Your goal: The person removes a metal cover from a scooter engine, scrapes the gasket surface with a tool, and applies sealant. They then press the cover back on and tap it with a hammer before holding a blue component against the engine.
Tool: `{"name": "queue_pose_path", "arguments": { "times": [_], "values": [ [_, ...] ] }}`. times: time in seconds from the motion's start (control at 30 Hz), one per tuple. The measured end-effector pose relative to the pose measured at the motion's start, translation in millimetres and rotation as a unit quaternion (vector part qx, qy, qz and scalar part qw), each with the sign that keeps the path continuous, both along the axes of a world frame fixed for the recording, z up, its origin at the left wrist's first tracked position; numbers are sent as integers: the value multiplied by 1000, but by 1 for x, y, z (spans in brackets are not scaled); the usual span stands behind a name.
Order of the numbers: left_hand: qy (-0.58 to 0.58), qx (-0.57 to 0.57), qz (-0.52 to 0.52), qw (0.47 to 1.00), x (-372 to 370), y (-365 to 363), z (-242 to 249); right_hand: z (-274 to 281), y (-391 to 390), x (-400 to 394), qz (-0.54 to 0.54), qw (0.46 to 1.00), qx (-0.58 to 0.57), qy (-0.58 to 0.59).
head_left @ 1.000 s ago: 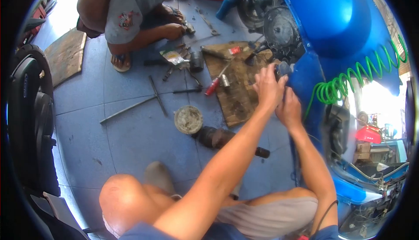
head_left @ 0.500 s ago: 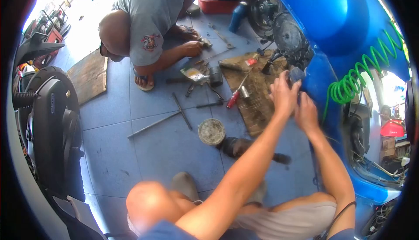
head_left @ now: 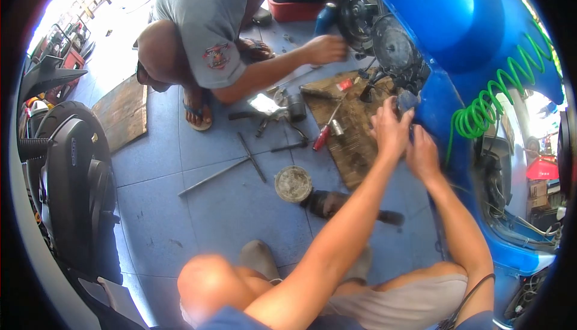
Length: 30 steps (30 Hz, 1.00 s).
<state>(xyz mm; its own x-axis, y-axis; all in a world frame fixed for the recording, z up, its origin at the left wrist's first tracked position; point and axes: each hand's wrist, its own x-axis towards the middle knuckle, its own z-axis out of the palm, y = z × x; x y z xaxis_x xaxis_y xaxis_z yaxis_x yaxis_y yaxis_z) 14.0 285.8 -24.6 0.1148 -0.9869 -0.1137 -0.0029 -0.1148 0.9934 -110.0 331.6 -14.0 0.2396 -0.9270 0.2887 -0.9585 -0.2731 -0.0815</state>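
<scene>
My left hand is closed at the edge of the blue body panel, its fingers curled against a dark grey piece whose kind I cannot make out. Just below and to the right, my right hand is also closed, close against the panel; whatever its fingers grip is hidden. Beyond my hands sits the greasy engine with its round cover. Under my left hand lies a stained wooden board, bearing a red-handled screwdriver and a small metal socket.
A co-worker crouches opposite, one hand near the engine. On the tiles are a T-shaped bar, a black cylinder and a round metal-faced part. A green coiled hose hangs at right; a scooter wheel stands left.
The co-worker's hand has lifted from the metal piece on the floor and moved right toward the engine. The wrench seen lying there no longer shows plainly. My hands stay almost still.
</scene>
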Motion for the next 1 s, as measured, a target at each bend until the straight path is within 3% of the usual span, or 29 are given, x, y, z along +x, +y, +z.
{"name": "queue_pose_path", "arguments": {
  "times": [1.0],
  "values": [
    [6,-6,-4,1000,0,-1,-1,1,1,0,-5,1000,6,1]
  ]
}}
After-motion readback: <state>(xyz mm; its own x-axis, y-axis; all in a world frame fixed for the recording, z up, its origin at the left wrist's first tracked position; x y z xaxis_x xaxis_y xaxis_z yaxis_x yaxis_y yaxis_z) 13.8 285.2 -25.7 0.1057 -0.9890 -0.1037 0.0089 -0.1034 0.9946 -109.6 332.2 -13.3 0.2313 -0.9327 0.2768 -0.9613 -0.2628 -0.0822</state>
